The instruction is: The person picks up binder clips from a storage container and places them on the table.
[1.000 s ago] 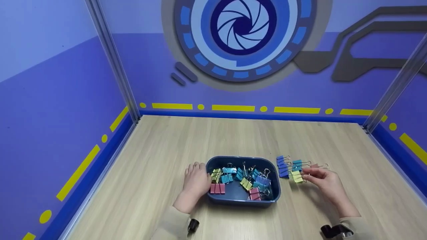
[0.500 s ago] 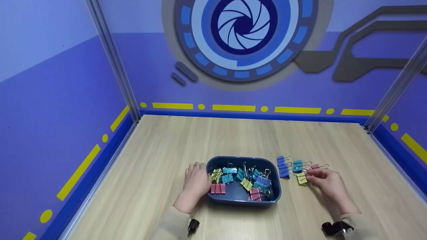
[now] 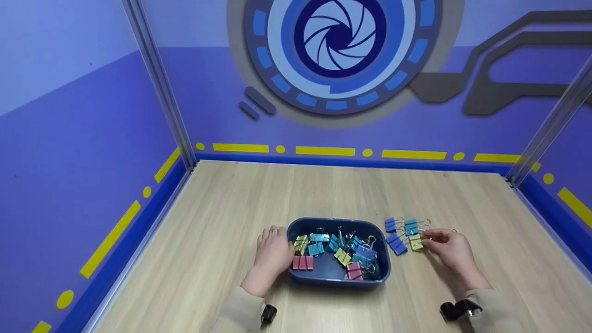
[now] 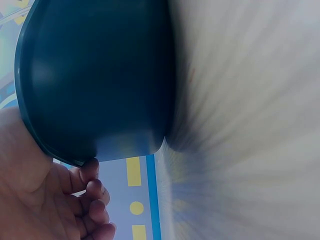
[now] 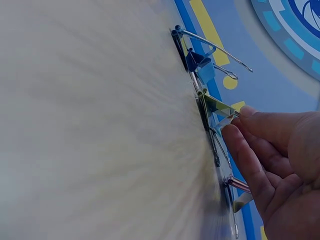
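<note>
While the left hand [image 3: 273,249] is gripping the near end of the dark blue bin [image 3: 340,281], probably to keep it from sliding, the right hand [image 3: 453,252] is pinching the yellow clip [image 3: 415,243] by its wire handle, seemingly because that is leaving the clip's body free to be steered; the views are not showing whether it is touching the table [image 3: 259,194]. Just beyond the right fingertips, a teal clip [image 3: 410,226] is lying, with two blue clips [image 3: 397,244] sitting binward. Between the hands, the bin is containing mixed clips [image 3: 316,249].
</note>
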A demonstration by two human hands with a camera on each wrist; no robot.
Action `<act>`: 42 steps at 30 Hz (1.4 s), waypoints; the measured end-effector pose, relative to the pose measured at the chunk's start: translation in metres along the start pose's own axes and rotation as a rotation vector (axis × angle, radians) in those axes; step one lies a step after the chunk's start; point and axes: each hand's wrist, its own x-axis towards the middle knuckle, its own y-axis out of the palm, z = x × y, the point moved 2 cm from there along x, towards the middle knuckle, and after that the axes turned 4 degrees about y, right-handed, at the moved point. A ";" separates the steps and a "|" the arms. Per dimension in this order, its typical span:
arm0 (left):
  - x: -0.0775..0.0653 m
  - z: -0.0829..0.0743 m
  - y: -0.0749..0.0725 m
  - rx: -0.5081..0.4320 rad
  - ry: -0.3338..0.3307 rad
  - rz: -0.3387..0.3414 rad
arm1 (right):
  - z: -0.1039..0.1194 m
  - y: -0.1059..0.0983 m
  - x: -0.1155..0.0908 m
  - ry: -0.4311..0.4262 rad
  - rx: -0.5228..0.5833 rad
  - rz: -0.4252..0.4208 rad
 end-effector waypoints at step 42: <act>0.001 0.000 0.001 -0.007 -0.010 0.024 | 0.091 0.023 -0.023 -0.202 -0.017 -0.027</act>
